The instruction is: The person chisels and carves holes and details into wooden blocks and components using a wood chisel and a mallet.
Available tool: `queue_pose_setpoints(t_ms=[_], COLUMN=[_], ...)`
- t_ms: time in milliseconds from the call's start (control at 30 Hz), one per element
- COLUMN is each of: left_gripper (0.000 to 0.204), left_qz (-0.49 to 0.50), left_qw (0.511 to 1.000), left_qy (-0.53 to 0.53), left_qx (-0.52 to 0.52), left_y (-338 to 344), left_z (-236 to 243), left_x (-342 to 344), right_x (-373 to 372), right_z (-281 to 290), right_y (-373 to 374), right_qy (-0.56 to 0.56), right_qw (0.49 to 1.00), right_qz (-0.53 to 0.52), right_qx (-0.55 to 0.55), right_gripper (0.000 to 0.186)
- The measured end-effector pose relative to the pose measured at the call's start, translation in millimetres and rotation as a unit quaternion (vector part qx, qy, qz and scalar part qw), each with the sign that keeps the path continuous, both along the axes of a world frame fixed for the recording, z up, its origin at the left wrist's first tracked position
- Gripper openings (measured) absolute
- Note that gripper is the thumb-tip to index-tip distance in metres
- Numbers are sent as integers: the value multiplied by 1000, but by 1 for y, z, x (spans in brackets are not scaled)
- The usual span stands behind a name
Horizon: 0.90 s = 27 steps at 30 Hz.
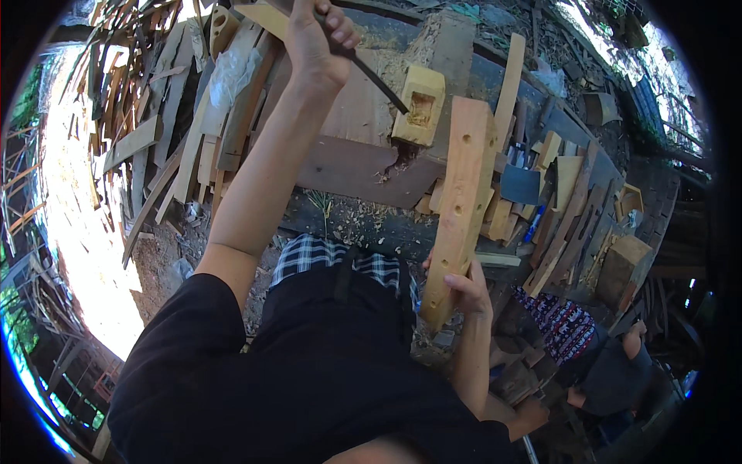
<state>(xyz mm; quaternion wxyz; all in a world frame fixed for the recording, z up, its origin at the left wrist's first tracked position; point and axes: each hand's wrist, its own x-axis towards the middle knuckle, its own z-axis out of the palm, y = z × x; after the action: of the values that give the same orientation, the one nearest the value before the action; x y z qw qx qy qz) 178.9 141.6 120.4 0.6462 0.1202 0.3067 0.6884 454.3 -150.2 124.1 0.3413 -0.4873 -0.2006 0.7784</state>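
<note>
At the top, my left hand (321, 46) is closed round a long dark metal bar-shaped tool (377, 85), held high over the bench (348, 166). The tool's lower end is beside a pale yellow wooden block (419, 81) with a rectangular hollow cut in its face, lying on wood shavings. My right hand (466, 290) grips the lower part of a long light wooden bar (464, 185) with several round holes, held at a slight slant in front of the bench, just right of the block. Part of my right hand's fingers is hidden behind the bar.
Piled planks and offcuts (154, 139) cover the left side. More pieces of wood (572, 193), a dark blue flat piece (519, 185) and a blue pen-like item (534, 224) lie on the right. A co-worker (610, 371) is at the lower right.
</note>
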Motion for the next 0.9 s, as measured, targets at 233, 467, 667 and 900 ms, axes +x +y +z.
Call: queue_pose_setpoints(t_ms=[233, 467, 667, 900], left_gripper=[35, 38, 38, 36], left_qz=[-56, -106, -117, -139], left_qw=[978, 958, 929, 913], left_qy=[184, 257, 347, 363], left_qx=[-85, -72, -57, -125], left_y=[28, 42, 68, 59], left_z=[-12, -15, -38, -46], left_x=[79, 108, 123, 136], right_x=[48, 45, 35, 40], right_z=[-11, -18, -14, -15], right_y=[2, 9, 23, 38], right_qy=[-127, -143, -139, -178], right_qw=[990, 989, 990, 983], right_qz=[-51, -45, -30, -44], right_qx=[-15, 3, 4, 24], right_gripper=[60, 53, 50, 51])
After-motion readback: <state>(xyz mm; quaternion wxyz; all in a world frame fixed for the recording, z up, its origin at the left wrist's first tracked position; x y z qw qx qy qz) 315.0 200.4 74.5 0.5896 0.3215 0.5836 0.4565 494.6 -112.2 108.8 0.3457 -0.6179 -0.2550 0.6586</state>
